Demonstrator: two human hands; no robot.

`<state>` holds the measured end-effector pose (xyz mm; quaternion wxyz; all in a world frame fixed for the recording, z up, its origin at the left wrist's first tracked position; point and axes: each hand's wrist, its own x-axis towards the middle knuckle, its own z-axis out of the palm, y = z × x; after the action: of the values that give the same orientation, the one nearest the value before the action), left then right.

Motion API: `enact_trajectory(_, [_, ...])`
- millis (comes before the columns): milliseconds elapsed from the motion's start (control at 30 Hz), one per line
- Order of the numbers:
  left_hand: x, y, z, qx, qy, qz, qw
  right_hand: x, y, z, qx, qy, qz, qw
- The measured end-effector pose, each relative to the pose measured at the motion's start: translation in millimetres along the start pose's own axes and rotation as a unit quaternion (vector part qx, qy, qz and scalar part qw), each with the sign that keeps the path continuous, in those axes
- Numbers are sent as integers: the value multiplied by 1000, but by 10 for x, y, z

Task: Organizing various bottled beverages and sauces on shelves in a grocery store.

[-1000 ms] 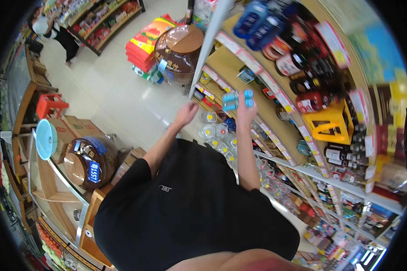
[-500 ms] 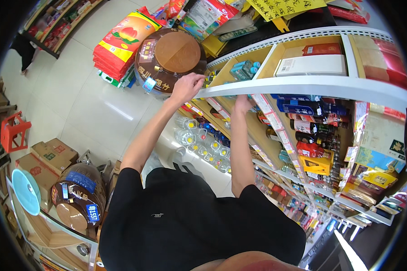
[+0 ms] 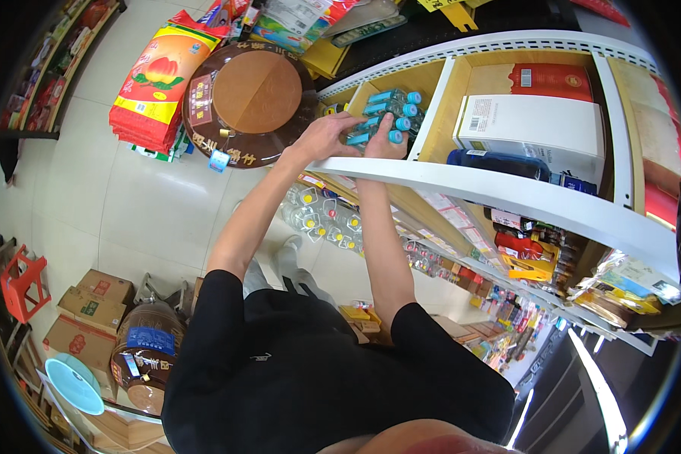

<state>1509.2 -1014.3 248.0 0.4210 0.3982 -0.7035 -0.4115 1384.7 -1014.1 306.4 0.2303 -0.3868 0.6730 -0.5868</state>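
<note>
A cluster of small clear bottles with light blue caps [image 3: 408,110] lies on its side, stacked in a wooden compartment at the top of the white shelf unit [image 3: 507,181]. At the bases of these bottles is my left hand [image 3: 327,138], its index finger and thumb on either side of them. My right hand [image 3: 388,144] grips the cap end of the lower bottles, thumb raised between the caps. Its other fingers are hidden beneath. Both wrists lie over the shelf's white front rail.
A large brown round liquor jar [image 3: 257,91] stands left of the shelf, beside stacked red and yellow bags [image 3: 159,76]. White and red boxes [image 3: 530,125] fill the neighbouring compartment. Large clear jugs [image 3: 321,219] stand on the floor below. A red stool [image 3: 24,280] is far left.
Both hands have moved into the compartment and onto the blue-capped bottles. The right hand has come up from below the front rail. My view has shifted closer to the shelf.
</note>
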Motion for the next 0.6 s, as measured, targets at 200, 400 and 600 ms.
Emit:
enact_trajectory(200, [72, -237, 200, 15, 83, 39, 996, 31, 209, -139, -49, -59, -58, 995])
enact_trajectory(400, [160, -226, 267, 45, 120, 77, 989, 257, 999, -637, 59, -231, -29, 971])
enact_trajectory(600, [156, -296, 274, 9, 149, 58, 987, 401, 724, -672, -154, -284, -37, 946])
